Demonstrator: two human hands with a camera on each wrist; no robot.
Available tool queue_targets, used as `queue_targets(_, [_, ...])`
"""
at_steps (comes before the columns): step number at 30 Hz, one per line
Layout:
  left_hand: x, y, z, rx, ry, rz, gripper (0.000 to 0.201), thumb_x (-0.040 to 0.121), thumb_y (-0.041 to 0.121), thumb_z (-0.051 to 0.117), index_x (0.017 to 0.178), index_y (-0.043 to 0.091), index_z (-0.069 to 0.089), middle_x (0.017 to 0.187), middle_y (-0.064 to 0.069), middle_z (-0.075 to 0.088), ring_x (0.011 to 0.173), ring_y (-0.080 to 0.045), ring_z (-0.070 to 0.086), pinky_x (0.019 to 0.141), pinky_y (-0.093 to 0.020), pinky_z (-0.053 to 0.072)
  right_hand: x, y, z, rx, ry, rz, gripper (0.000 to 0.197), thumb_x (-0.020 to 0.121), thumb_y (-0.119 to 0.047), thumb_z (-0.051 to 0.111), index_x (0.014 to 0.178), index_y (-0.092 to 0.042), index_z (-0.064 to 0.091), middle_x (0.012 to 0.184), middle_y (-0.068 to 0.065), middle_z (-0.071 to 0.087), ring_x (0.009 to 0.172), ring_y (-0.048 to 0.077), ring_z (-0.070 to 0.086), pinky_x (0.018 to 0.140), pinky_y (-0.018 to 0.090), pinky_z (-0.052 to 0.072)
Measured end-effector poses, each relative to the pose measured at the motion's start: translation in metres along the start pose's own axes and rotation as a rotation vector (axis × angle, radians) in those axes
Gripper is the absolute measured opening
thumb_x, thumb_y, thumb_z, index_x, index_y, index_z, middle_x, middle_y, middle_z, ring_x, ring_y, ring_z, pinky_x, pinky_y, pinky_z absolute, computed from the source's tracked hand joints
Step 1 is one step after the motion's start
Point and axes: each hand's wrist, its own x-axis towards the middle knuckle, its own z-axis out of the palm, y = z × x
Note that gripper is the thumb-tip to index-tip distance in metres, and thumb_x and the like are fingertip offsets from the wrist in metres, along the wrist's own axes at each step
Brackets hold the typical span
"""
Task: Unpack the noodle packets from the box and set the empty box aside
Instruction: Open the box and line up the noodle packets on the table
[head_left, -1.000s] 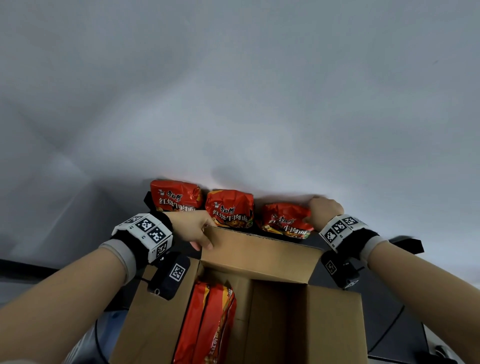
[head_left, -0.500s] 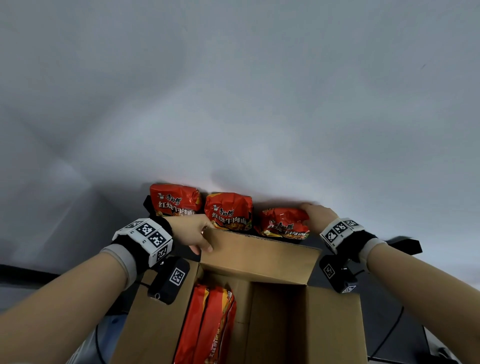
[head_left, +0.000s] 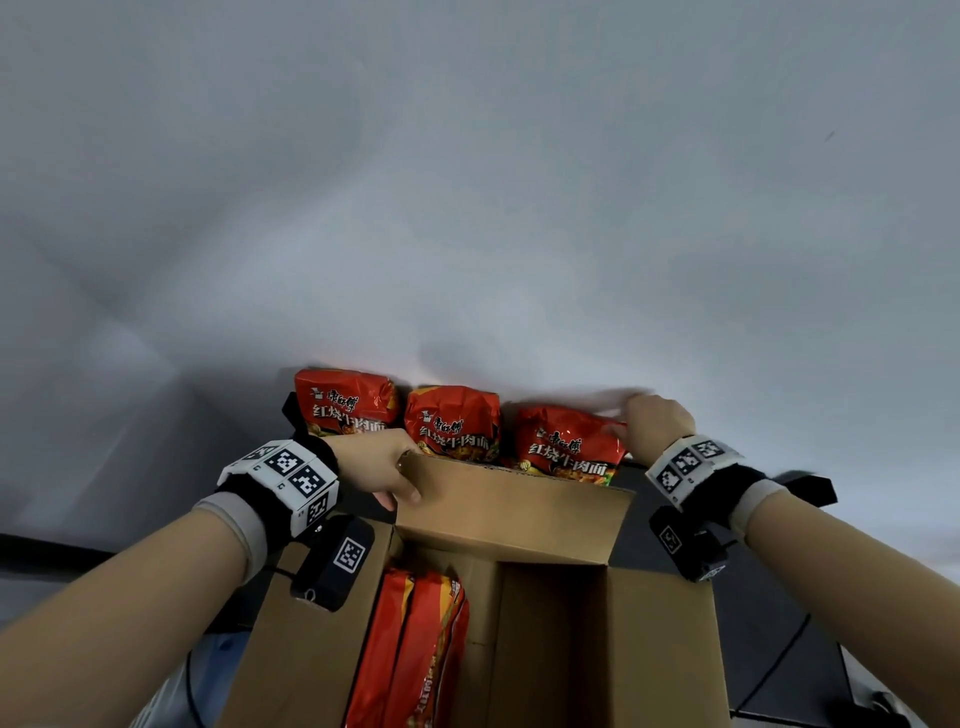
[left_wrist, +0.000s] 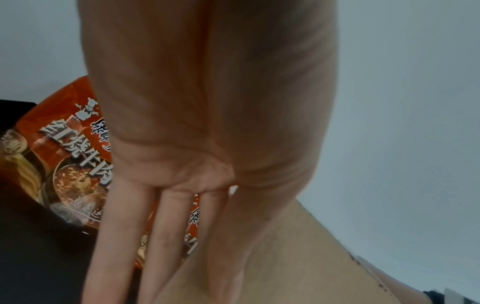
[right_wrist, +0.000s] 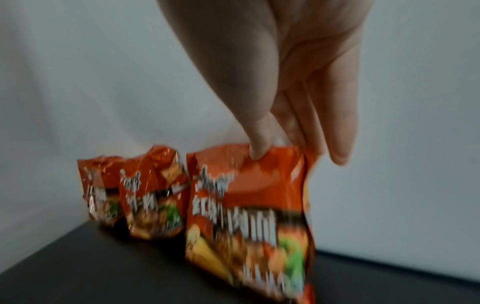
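As left hand (head_left: 371, 462) grips box (head_left: 519, 512), right hand (head_left: 657, 423) pinches packet (head_left: 566, 441) reading 红烧牛肉面.

Noodle packets (head_left: 452, 423) and a box (head_left: 519, 509), counted.
Three packets are standing in a row outside against the wall (head_left: 467, 208), at least two more packets (head_left: 410, 649) are sitting inside, and one box is lying open.

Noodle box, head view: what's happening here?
The right hand pinches the top edge of the rightmost packet, upright on the dark table in a row with two other packets along the wall. The left hand holds the cardboard box by its far flap. More packets are inside the box, so unpacking is not finished.
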Motion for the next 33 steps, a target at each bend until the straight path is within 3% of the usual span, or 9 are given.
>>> queue_targets(3, [-0.001, -0.002, 0.0, -0.019, 0.022, 0.017, 0.018, 0.086, 0.003, 0.061, 0.087, 0.021, 0.062, 0.095, 0.0, 0.067, 0.094, -0.019, 0.066, 0.09, -0.038, 0.056, -0.018, 0.014, -0.04, 0.087, 0.049, -0.04, 0.036, 0.091, -0.034, 0.049, 0.107, -0.006, 0.065, 0.107, 0.011, 0.07, 0.099, 0.028, 0.066, 0.08, 0.032, 0.049])
queue_targets(7, [-0.001, -0.007, -0.001, -0.117, 0.057, 0.021, 0.019, 0.084, 0.004, 0.063, 0.093, 0.021, 0.06, 0.096, -0.003, 0.069, 0.092, -0.02, 0.069, 0.085, -0.035, 0.058, -0.081, -0.001, -0.092, 0.521, -0.147, -0.303, 0.037, 0.091, -0.032, 0.053, 0.066, -0.01, 0.069, 0.059, -0.002, 0.069, 0.049, 0.006, 0.062, 0.05, 0.017, 0.049])
queue_targets(12, [0.0, -0.005, -0.001, -0.128, 0.067, 0.05, 0.023, 0.084, 0.003, 0.063, 0.104, 0.014, 0.061, 0.09, 0.001, 0.07, 0.076, -0.007, 0.071, 0.075, -0.025, 0.06, -0.14, -0.086, -0.042, 0.41, -0.737, -0.544, 0.036, 0.095, -0.037, 0.045, 0.109, -0.009, 0.062, 0.083, 0.01, 0.07, 0.061, 0.015, 0.061, 0.053, 0.021, 0.05])
queue_targets(15, [0.0, -0.003, 0.001, -0.117, 0.075, 0.068, 0.026, 0.086, 0.001, 0.061, 0.11, 0.011, 0.059, 0.091, 0.0, 0.069, 0.08, -0.01, 0.069, 0.074, -0.024, 0.059, -0.147, -0.128, 0.0, 0.142, -0.843, -0.442, 0.059, 0.093, -0.051, 0.038, 0.104, 0.003, 0.059, 0.109, 0.018, 0.069, 0.07, 0.019, 0.059, 0.054, 0.019, 0.044])
queue_targets(21, [0.0, -0.003, 0.002, -0.112, 0.101, 0.064, 0.031, 0.084, 0.004, 0.064, 0.114, 0.01, 0.059, 0.098, -0.006, 0.069, 0.087, -0.016, 0.068, 0.073, -0.023, 0.058, -0.15, -0.147, 0.036, 0.409, -0.911, -0.12, 0.065, 0.093, -0.045, 0.045, 0.143, -0.005, 0.031, 0.136, 0.019, 0.051, 0.112, 0.032, 0.058, 0.042, 0.015, 0.039])
queue_targets(23, [0.001, -0.003, 0.002, -0.122, 0.111, 0.055, 0.03, 0.084, 0.004, 0.065, 0.113, 0.01, 0.06, 0.102, -0.009, 0.069, 0.088, -0.019, 0.068, 0.072, -0.023, 0.058, -0.145, -0.148, 0.04, 0.387, -1.016, -0.008, 0.068, 0.09, -0.05, 0.048, 0.138, -0.003, 0.036, 0.136, 0.02, 0.051, 0.083, 0.025, 0.065, 0.045, 0.019, 0.043])
queue_targets(27, [0.001, -0.007, 0.002, -0.161, 0.102, 0.038, 0.033, 0.085, 0.003, 0.063, 0.115, 0.014, 0.058, 0.103, -0.012, 0.068, 0.084, -0.019, 0.068, 0.068, -0.022, 0.058, -0.128, -0.128, 0.039, 0.38, -1.056, 0.072, 0.04, 0.091, -0.039, 0.047, 0.101, -0.002, 0.057, 0.092, 0.019, 0.072, 0.036, 0.009, 0.059, 0.042, 0.014, 0.047])
queue_targets(29, [0.002, -0.008, 0.002, -0.162, 0.093, 0.034, 0.04, 0.085, 0.003, 0.063, 0.123, 0.012, 0.054, 0.101, -0.011, 0.068, 0.085, -0.02, 0.068, 0.07, -0.024, 0.058, -0.123, -0.112, 0.038, 0.367, -0.99, 0.064, 0.036, 0.086, -0.036, 0.051, 0.096, -0.003, 0.061, 0.11, 0.017, 0.07, 0.053, 0.011, 0.066, 0.058, 0.019, 0.054])
queue_targets(33, [0.003, -0.008, 0.003, -0.168, 0.096, 0.026, 0.041, 0.085, 0.003, 0.062, 0.125, 0.01, 0.052, 0.092, -0.003, 0.069, 0.08, -0.015, 0.069, 0.068, -0.023, 0.058, -0.131, -0.097, 0.054, 0.342, -1.076, 0.089, 0.07, 0.077, -0.057, 0.057, 0.122, -0.004, 0.058, 0.126, 0.011, 0.064, 0.108, 0.026, 0.064, 0.091, 0.033, 0.049])
